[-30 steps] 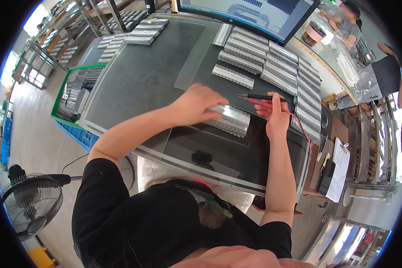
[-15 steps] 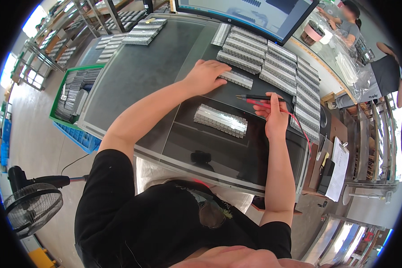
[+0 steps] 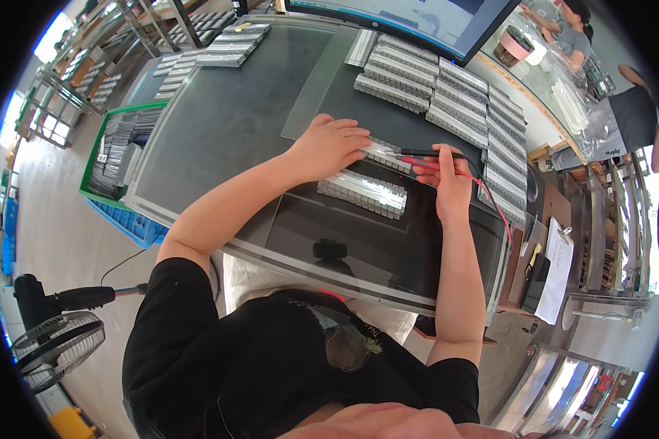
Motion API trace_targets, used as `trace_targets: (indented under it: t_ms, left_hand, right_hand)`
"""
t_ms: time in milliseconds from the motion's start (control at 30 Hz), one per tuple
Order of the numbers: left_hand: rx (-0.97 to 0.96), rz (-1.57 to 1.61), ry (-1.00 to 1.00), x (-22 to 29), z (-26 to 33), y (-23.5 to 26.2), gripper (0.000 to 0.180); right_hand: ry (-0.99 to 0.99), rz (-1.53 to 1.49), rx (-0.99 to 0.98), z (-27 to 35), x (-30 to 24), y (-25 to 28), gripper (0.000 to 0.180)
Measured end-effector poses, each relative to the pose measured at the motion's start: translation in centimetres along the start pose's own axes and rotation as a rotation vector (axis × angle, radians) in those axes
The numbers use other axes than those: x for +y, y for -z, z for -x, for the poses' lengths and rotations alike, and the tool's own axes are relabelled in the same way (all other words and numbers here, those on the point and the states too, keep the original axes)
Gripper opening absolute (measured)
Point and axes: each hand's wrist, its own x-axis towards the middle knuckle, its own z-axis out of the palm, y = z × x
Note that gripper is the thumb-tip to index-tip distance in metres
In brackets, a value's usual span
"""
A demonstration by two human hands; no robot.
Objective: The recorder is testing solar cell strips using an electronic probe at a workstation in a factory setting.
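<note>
My left hand [image 3: 328, 150] has its fingers and thumb at the left end of a silver-grey segmented strip [image 3: 383, 154] lying on the dark table top. Between the fingers of my right hand [image 3: 449, 179] are a black test probe [image 3: 425, 154] and a red test probe [image 3: 423, 164], with red and black leads trailing to the right. Their tips point left, over the right part of the strip; whether they touch it I cannot tell. A small stack of similar strips [image 3: 362, 194] lies nearer to me, just below the held strip.
Rows of stacked strips [image 3: 458, 106] fill the table's far right, below a monitor [image 3: 417, 25]. More strips [image 3: 234, 45] lie at the far left corner. A green crate [image 3: 95, 172] stands left of the table, a fan [image 3: 58, 344] at lower left. A clipboard [image 3: 554, 271] lies at right.
My left hand has drawn the strip nearer to me, close to the small stack. The probe tips, earlier below the strip, are now over its right part.
</note>
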Motion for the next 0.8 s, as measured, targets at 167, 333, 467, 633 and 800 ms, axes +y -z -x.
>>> trace_targets:
  t_ms: [167, 333, 467, 633, 800]
  left_hand:
    - [-0.033, 0.010, 0.017, 0.2, -0.2, 0.5, 0.025]
    - [-0.140, 0.066, 0.051, 0.6, -1.2, 1.6, 0.037]
    - [-0.076, 0.059, 0.057, 0.8, -1.6, 0.8, 0.046]
    - [-0.169, 0.102, 0.127, 1.1, -1.9, 1.1, 0.042]
    - [-0.192, 0.146, 0.158, 0.7, -1.6, 1.7, 0.038]
  right_hand:
    - [0.011, 0.028, 0.020, 0.1, -0.1, -0.2, 0.030]
    - [0.009, 0.032, 0.032, 0.2, 0.0, -0.4, 0.030]
    - [0.009, 0.023, 0.034, 0.3, 0.3, -0.3, 0.030]
    - [0.007, 0.003, 0.058, 0.6, -0.3, -0.5, 0.031]
    - [0.030, -0.056, 0.074, 0.1, -0.4, -0.5, 0.031]
